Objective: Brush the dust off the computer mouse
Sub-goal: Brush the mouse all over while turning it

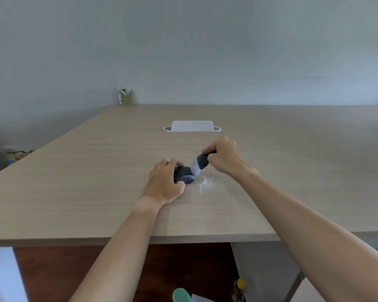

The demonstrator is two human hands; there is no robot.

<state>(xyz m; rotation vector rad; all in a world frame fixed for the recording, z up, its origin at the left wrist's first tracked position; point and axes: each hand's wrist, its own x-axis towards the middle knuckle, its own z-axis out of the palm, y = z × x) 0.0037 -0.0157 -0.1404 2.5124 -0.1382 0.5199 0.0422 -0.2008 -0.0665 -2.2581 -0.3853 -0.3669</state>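
Mouse (183, 176): dark, lying on the desk (96, 171) near its middle, toward the front edge; left half hidden under the hand.
Left hand (165, 182): laid over the mouse from the left, fingers (172, 163) curled round its far side, thumb at the near side, gripping it.
Right hand (224, 156): above and to the right of the mouse, fingers closed round the brush handle.
Brush (200, 163): dark handle, pale bristles pointing down and left, tips touching the right upper side of the mouse.
Dust (205, 183): small white powdery patch on the desk, just right of the mouse.
White holder (192, 126): long, low, farther back on the desk, well apart from the hands.
Pen cup (127, 99): olive, at the far left corner against the wall, contents too small to tell.
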